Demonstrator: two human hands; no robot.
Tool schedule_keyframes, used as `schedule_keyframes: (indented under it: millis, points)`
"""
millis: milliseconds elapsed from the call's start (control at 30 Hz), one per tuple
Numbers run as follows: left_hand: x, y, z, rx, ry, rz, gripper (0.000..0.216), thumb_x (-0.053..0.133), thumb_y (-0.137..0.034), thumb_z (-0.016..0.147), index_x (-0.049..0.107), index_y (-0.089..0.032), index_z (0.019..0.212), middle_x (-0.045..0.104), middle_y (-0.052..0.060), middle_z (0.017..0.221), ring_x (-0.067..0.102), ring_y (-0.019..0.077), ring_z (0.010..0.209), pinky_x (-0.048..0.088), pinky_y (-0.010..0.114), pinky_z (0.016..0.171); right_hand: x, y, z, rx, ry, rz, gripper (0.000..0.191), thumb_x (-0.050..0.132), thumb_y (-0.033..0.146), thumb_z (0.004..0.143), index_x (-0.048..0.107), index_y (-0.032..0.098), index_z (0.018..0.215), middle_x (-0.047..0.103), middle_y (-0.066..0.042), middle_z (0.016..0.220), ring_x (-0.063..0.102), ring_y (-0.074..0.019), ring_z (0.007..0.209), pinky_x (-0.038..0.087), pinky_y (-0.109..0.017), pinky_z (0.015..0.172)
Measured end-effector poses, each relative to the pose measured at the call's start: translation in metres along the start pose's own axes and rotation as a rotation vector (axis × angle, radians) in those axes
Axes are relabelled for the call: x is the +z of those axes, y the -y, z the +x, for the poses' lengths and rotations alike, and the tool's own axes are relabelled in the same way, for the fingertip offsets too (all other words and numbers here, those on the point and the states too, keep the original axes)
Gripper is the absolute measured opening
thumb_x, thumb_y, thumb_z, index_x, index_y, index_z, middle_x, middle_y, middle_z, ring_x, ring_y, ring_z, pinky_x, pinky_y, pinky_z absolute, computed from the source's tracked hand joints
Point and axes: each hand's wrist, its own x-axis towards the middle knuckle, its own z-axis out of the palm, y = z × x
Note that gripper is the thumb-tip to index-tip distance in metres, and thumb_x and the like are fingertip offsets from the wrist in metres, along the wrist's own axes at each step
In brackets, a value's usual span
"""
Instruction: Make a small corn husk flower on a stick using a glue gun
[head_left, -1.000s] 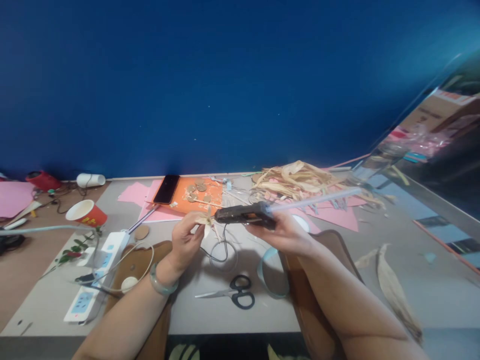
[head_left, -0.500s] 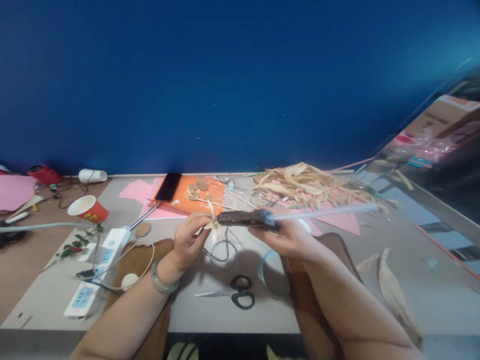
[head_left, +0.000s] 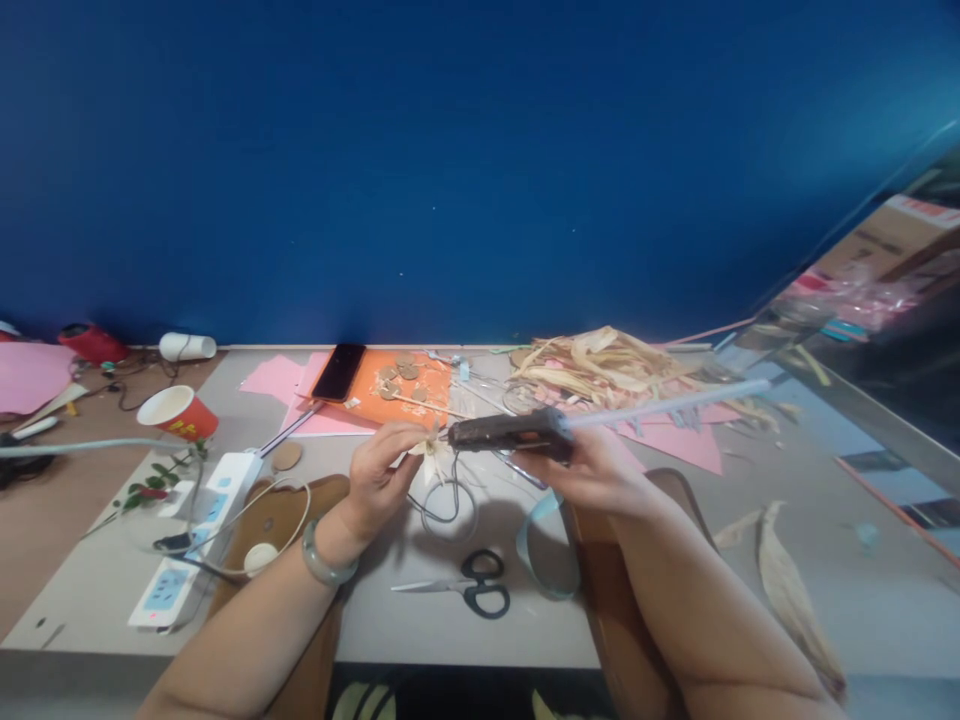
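Observation:
Between the fingers of my left hand (head_left: pixel 386 475) is a pale flower (head_left: pixel 433 457) that looks made of dried husk. My right hand (head_left: pixel 592 475) is closed around a black glue gun (head_left: pixel 510 431), and a long translucent glue stick (head_left: pixel 667 404) juts from its back end. The gun's nozzle points left and sits right beside the flower; whether they touch I cannot tell. Below the hands, black-handled scissors (head_left: pixel 472 585) lie on the table with a roll of pale blue tape (head_left: pixel 549 545) to their right.
A white power strip (head_left: pixel 196 540) with cords and an orange paper cup (head_left: pixel 180 412) stand at left. A phone (head_left: pixel 339 373) rests on orange paper (head_left: pixel 375 390) at the back. Dried husks (head_left: pixel 600 362) are heaped at back right, and a single husk (head_left: pixel 791 590) lies at front right.
The glue gun has shifted slightly right and up, its nozzle drawing back a little from the flower. My left hand has stayed nearly in place, still pinching the flower.

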Motion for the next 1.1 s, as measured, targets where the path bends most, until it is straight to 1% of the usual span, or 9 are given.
schedule_keyframes:
  millis: [100, 267, 367, 467, 600, 767, 933, 1033, 1100]
  points:
    - [0.000, -0.001, 0.000, -0.010, 0.019, -0.024, 0.015, 0.053, -0.015, 0.089, 0.066, -0.019, 0.094, 0.070, 0.006, 0.087, 0.066, 0.0165, 0.082, 0.051, 0.030, 0.074, -0.001, -0.004, 0.000, -0.004, 0.000, 0.063, 0.025, 0.066, 0.036, 0.082, 0.071, 0.018, 0.098, 0.070, -0.006, 0.083, 0.066, -0.0199, 0.073, 0.055, -0.029, 0.064]
    - [-0.001, -0.005, 0.004, 0.026, 0.059, -0.037, 0.016, 0.053, -0.013, 0.089, 0.065, -0.019, 0.096, 0.071, 0.006, 0.089, 0.066, 0.0163, 0.082, 0.051, 0.029, 0.073, -0.002, -0.005, 0.002, -0.025, 0.028, 0.001, 0.021, 0.066, 0.036, 0.081, 0.071, 0.017, 0.088, 0.069, -0.005, 0.076, 0.064, -0.0188, 0.068, 0.054, -0.027, 0.060]
    - [-0.002, -0.008, 0.005, 0.048, 0.073, -0.054, 0.016, 0.052, -0.012, 0.089, 0.065, -0.019, 0.096, 0.071, 0.006, 0.089, 0.066, 0.0162, 0.083, 0.051, 0.028, 0.073, -0.002, -0.003, 0.003, -0.028, 0.052, -0.028, 0.020, 0.066, 0.035, 0.081, 0.071, 0.017, 0.088, 0.069, -0.005, 0.076, 0.064, -0.0186, 0.068, 0.054, -0.027, 0.060]
    - [-0.001, -0.007, 0.005, 0.036, 0.064, -0.073, 0.015, 0.053, -0.012, 0.089, 0.064, -0.019, 0.095, 0.071, 0.006, 0.088, 0.066, 0.0165, 0.082, 0.051, 0.028, 0.073, -0.003, -0.002, 0.003, -0.016, 0.067, -0.032, 0.020, 0.066, 0.033, 0.080, 0.071, 0.016, 0.088, 0.070, -0.005, 0.077, 0.065, -0.0191, 0.070, 0.055, -0.027, 0.062]
    - [0.000, -0.004, 0.003, -0.014, 0.029, -0.105, 0.013, 0.055, -0.012, 0.087, 0.064, -0.019, 0.091, 0.069, 0.006, 0.085, 0.065, 0.0159, 0.079, 0.051, 0.028, 0.072, -0.003, -0.008, 0.002, 0.001, 0.025, -0.004, 0.021, 0.065, 0.035, 0.080, 0.071, 0.017, 0.088, 0.070, -0.006, 0.077, 0.065, -0.0192, 0.069, 0.055, -0.028, 0.062]
    - [0.000, -0.005, 0.005, 0.005, 0.036, -0.109, 0.011, 0.054, -0.014, 0.088, 0.064, -0.020, 0.088, 0.070, 0.006, 0.082, 0.066, 0.0163, 0.077, 0.052, 0.029, 0.071, -0.002, -0.011, 0.002, 0.005, 0.044, 0.009, 0.023, 0.067, 0.037, 0.079, 0.070, 0.017, 0.088, 0.069, -0.006, 0.076, 0.065, -0.0189, 0.068, 0.055, -0.027, 0.060]
    - [0.000, -0.008, 0.006, 0.023, 0.064, -0.112, 0.013, 0.051, -0.016, 0.090, 0.063, -0.019, 0.088, 0.070, 0.007, 0.084, 0.066, 0.0162, 0.078, 0.052, 0.029, 0.071, -0.003, -0.002, 0.003, -0.004, 0.084, -0.011, 0.022, 0.064, 0.036, 0.081, 0.068, 0.016, 0.088, 0.066, -0.005, 0.073, 0.061, -0.0160, 0.064, 0.051, -0.024, 0.056]
    - [-0.001, -0.008, 0.005, 0.043, 0.085, -0.122, 0.012, 0.051, -0.016, 0.090, 0.062, -0.019, 0.090, 0.070, 0.007, 0.085, 0.066, 0.0167, 0.080, 0.052, 0.029, 0.072, -0.005, 0.003, 0.003, -0.039, 0.108, -0.047, 0.017, 0.062, 0.032, 0.083, 0.064, 0.015, 0.081, 0.061, -0.003, 0.067, 0.056, -0.0138, 0.060, 0.047, -0.022, 0.054]
    - [-0.002, -0.008, 0.005, 0.057, 0.085, -0.110, 0.012, 0.051, -0.016, 0.090, 0.062, -0.019, 0.092, 0.070, 0.007, 0.085, 0.066, 0.0174, 0.080, 0.052, 0.030, 0.072, -0.005, 0.005, 0.003, -0.080, 0.099, -0.070, 0.017, 0.060, 0.031, 0.084, 0.062, 0.016, 0.077, 0.059, -0.002, 0.066, 0.054, -0.0134, 0.061, 0.045, -0.023, 0.055]
